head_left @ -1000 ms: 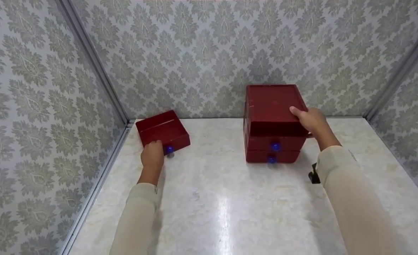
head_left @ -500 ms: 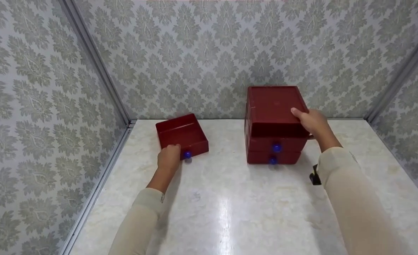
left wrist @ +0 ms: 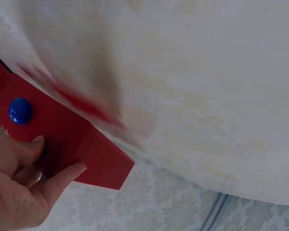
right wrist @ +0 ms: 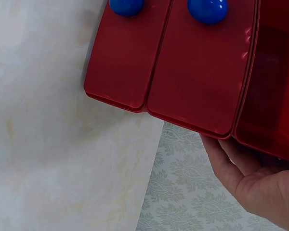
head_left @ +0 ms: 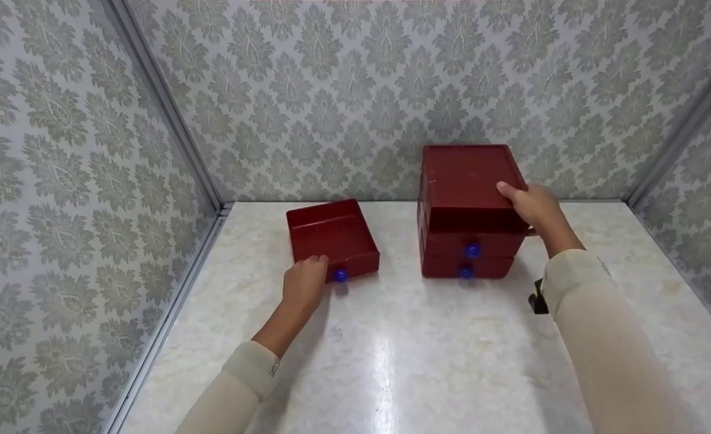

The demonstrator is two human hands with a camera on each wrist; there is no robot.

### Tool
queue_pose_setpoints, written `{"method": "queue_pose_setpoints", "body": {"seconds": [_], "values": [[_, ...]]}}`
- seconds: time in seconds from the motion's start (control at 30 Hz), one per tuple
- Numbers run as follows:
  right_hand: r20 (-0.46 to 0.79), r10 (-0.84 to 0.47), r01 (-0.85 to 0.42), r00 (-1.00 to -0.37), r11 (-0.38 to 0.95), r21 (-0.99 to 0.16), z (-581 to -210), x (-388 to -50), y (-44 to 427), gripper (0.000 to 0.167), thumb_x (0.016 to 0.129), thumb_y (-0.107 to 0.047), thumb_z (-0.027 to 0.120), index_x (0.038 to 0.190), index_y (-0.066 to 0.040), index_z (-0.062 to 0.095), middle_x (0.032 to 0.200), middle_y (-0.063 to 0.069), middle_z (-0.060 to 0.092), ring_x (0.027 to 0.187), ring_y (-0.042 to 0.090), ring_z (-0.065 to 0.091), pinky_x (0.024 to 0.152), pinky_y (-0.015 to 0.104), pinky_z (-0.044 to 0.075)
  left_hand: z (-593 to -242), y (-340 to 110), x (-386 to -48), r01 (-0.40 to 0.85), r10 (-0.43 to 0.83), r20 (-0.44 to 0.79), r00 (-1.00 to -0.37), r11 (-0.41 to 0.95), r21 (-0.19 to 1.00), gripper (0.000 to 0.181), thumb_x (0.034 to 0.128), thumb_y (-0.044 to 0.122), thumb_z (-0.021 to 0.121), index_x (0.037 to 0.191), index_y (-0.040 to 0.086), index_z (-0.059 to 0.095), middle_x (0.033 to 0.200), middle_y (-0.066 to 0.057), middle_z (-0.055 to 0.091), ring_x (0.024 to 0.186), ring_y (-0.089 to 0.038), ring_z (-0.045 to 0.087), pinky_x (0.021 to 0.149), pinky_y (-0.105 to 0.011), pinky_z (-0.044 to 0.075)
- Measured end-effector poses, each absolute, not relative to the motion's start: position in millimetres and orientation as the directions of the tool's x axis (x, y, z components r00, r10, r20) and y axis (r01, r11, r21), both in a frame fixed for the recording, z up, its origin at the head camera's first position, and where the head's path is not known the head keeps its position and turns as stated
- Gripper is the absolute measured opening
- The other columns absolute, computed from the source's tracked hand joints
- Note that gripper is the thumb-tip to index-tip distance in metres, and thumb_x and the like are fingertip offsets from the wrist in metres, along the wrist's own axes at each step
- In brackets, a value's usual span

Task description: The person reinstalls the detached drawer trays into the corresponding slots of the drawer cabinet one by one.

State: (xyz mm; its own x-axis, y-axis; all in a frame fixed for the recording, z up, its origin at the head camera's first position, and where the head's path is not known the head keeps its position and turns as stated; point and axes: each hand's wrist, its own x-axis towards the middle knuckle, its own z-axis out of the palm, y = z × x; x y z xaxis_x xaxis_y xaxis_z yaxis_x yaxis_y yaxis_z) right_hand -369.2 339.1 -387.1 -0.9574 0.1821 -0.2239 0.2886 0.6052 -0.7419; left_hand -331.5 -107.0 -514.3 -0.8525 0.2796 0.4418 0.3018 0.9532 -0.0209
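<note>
In the head view, my left hand (head_left: 305,282) pinches the front wall of a loose red drawer (head_left: 334,235), left of its blue knob (head_left: 341,275). Thumb and fingers sit on either side of that red wall (left wrist: 53,125) in the left wrist view. The drawer is turned at an angle, its inside bare; whether it touches the table I cannot tell. My right hand (head_left: 536,209) holds the right side of a red drawer cabinet (head_left: 470,175), thumb on top. Its top slot (head_left: 476,220) is vacant. Below it, two closed drawers (right wrist: 197,72) carry blue knobs.
A pale marbled table (head_left: 355,349) extends toward the front. Patterned wall panels (head_left: 355,102) enclose it at the back and sides, with a metal rail (head_left: 168,301) along the left edge. A small black object (head_left: 538,298) lies beside my right sleeve.
My left hand has moved the loose drawer right and slightly toward me, closer to the cabinet. The right hand and the cabinet stay where they were.
</note>
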Motion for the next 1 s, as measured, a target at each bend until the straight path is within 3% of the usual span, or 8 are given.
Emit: {"method": "queue_pose_setpoints", "body": {"seconds": [0.4,0.83,1.0], "values": [[-0.209,0.188,0.280,-0.960,0.601,-0.749,-389,-369,338,0.105,0.089,-0.082,0.039,0.157,-0.002,0.033,0.148,0.029,0.046,0.128,0.043,0.054,0.095,0.056,0.054,-495,-73,-277,0.395,0.382,0.458,-0.803,0.916,-0.072,0.015,0.0840,-0.005,0.073,0.086,0.008,0.066,0.076,-0.008,0.068,0.061,-0.027,0.065,0.050,-0.040,0.057],[-0.211,0.192,0.285,-0.958,0.617,-0.733,-388,-371,339,0.106,0.088,-0.083,0.039,0.156,-0.002,0.034,0.147,0.030,0.047,0.126,0.044,0.055,0.091,0.054,0.055,-477,-58,-215,0.505,0.501,0.473,-0.725,0.853,-0.130,0.019,0.0780,0.000,0.080,0.084,0.011,0.064,0.076,-0.003,0.069,0.061,-0.021,0.064,0.050,-0.034,0.056],[-0.261,0.175,0.313,-0.949,0.611,-0.727,-383,-371,341,0.109,0.088,-0.083,0.040,0.158,-0.001,0.027,0.152,0.030,0.041,0.132,0.045,0.050,0.098,0.058,0.053,-470,-51,-196,0.524,0.528,0.505,-0.683,0.836,-0.165,0.022,0.0757,0.001,0.081,0.083,0.013,0.065,0.075,-0.001,0.068,0.060,-0.019,0.064,0.050,-0.032,0.056]]}}
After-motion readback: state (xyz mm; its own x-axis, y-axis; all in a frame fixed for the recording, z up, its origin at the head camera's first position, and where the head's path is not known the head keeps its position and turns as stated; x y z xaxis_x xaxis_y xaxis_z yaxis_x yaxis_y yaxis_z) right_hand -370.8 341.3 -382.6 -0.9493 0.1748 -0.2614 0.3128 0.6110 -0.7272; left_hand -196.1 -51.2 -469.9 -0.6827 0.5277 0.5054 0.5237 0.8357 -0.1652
